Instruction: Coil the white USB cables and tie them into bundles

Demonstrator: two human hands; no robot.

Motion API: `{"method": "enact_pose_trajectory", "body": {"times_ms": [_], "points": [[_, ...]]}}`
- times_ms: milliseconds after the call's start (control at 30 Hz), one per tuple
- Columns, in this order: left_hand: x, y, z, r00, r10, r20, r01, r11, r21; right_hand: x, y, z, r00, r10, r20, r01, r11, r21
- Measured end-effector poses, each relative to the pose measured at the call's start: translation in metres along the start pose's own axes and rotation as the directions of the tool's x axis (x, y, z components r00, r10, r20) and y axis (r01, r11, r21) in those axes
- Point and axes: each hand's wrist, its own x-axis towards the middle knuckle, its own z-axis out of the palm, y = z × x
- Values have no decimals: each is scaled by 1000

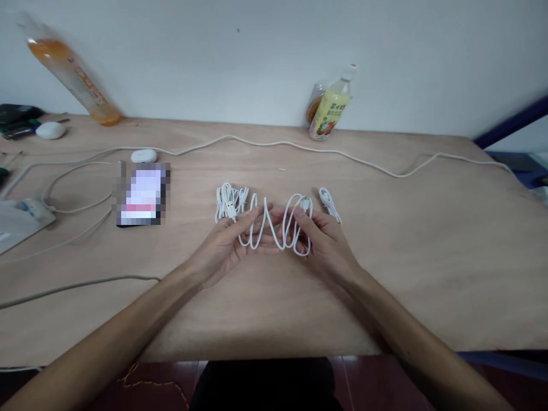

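White cable (274, 229), loosely looped, at clock centre over wood desk (428, 245); L hand (223, 237) at 9 o'clock grasps one end of the loops, thumb on top; R hand (329, 240) at 3 grasps the other end, thumb by plug (305, 204); bundled cables (225, 197) at 10, just beyond L hand; small coiled cable (327, 201) at 2; phone (143, 191) betw. 9 & 10; bottle w/ yellow label (330, 111) at 1.
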Motion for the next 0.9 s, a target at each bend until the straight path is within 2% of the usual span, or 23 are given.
{"method": "enact_pose_trajectory", "body": {"times_ms": [167,467,600,900], "points": [[2,-6,-6,996,46,79,-51,997,62,-1,-1,-3,999,5,35,-5,1000,-1],[0,-5,-5,995,27,96,-39,991,131,0,-3,-4,993,-29,110,30,1000,-1],[1,-6,-5,994,11,109,-26,990,141,-1,-1,-3,996,-54,77,58,997,-50],[0,-10,-4,997,47,54,-53,992,114,-5,6,4,989,-148,-17,141,969,-203]]}}
